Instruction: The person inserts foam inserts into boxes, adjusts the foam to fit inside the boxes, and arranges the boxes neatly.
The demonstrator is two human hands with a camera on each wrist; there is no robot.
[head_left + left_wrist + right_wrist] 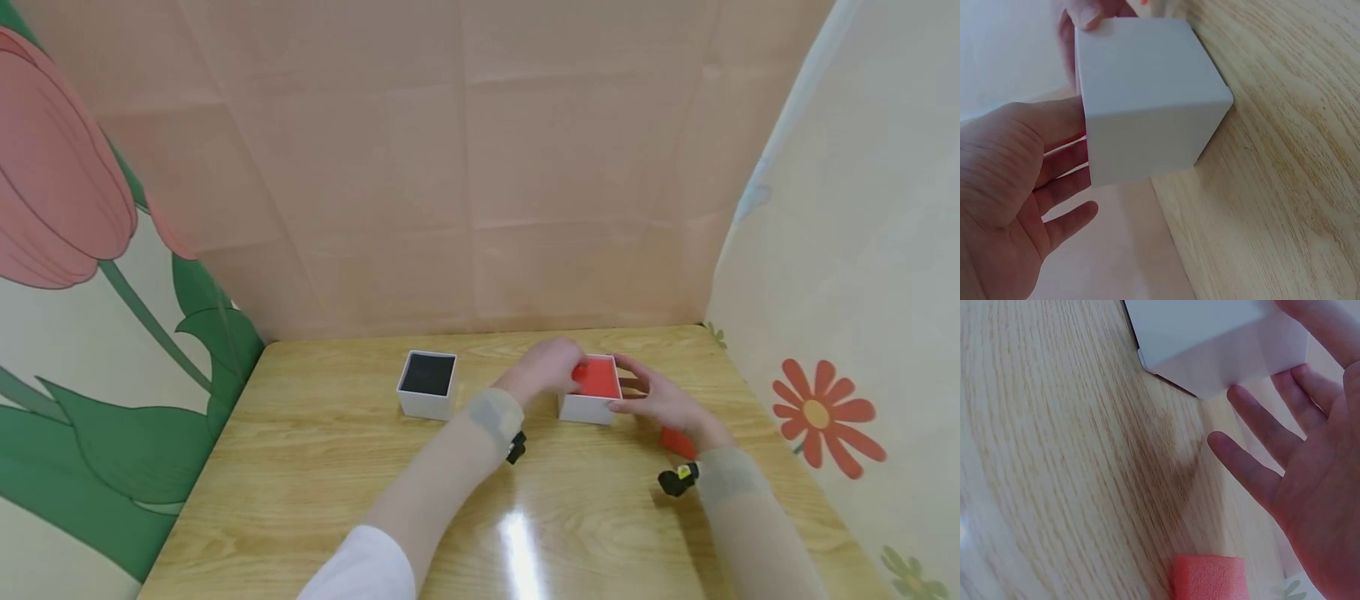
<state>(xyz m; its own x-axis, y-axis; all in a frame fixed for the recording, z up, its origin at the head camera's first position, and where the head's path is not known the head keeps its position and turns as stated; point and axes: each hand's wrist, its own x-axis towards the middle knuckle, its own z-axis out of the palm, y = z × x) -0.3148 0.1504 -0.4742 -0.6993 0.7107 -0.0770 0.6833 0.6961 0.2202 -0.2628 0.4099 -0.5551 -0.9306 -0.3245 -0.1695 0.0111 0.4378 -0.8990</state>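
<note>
A white square box [587,408] with red, foam-like material [602,377] inside its open top stands toward the right back of the table. My left hand [546,367] reaches over the box's left rim, its fingertips at the red material and hidden in the left wrist view behind the box wall. The little finger there hangs free. At the box's right side my right hand [660,400] holds it, thumb at the front corner and other fingers spread along the side and back. A red foam block [1210,577] lies on the table below the right hand.
A second white box [427,406] with a black inside stands left of my left hand. The wooden table [322,467] meets a pinkish backdrop [375,208] at the back. A flower-printed sheet [847,275] borders the right side.
</note>
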